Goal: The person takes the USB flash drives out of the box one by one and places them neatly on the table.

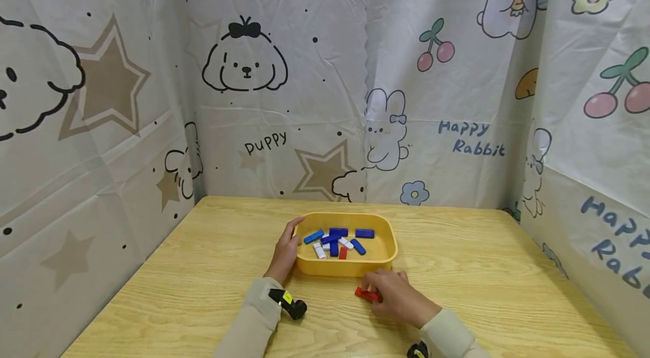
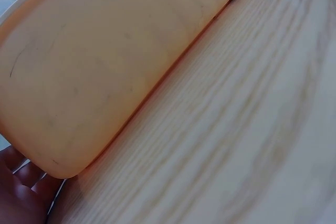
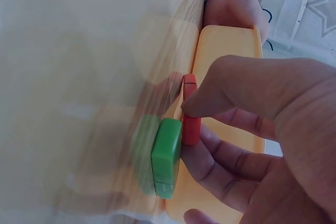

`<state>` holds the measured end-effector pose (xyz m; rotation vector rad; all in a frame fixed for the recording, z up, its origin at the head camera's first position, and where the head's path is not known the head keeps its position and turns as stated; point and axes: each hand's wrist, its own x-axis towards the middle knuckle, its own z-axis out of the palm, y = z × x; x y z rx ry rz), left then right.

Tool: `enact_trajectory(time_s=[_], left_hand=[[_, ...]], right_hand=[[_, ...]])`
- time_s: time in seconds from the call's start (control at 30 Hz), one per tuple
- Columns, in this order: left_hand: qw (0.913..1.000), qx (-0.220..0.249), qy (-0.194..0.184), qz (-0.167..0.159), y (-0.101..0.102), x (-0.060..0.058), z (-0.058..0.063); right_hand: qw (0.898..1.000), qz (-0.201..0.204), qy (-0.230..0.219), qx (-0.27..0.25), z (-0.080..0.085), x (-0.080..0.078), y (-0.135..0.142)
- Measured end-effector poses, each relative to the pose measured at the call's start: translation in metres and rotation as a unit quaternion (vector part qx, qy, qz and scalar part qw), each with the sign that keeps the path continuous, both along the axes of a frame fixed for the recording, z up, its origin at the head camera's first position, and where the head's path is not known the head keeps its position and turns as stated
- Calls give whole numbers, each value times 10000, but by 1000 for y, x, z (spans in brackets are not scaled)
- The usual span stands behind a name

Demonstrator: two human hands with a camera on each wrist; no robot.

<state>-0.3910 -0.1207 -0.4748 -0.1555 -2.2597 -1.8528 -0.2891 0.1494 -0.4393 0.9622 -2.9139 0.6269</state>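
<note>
Red block (image 3: 191, 128) is pinched by right hand (image 1: 395, 295); left hand (image 1: 284, 254), partly hidden, seemingly grips tray (image 1: 345, 269).

A wood-grained table (image 1: 203, 267) carries a yellow tray (image 1: 345, 269) and, near it, a green block (image 3: 167, 153).

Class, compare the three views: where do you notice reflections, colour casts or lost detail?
Head view: soft light, curtain sharp enough to read; left wrist: cool cast on the table, grain washed out at right; right wrist: glossy table mirrors the green block, hazy at left.
</note>
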Motion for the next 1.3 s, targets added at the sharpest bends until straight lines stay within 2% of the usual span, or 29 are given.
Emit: enact_trajectory(time_s=[0.5, 1.3], left_hand=[[10000, -22, 50, -26, 1, 2, 2], [10000, 57, 26, 15, 2, 1, 1]], right_hand=[[9998, -169, -138, 1, -2, 0, -2], [9999, 20, 88, -89, -1, 1, 0]])
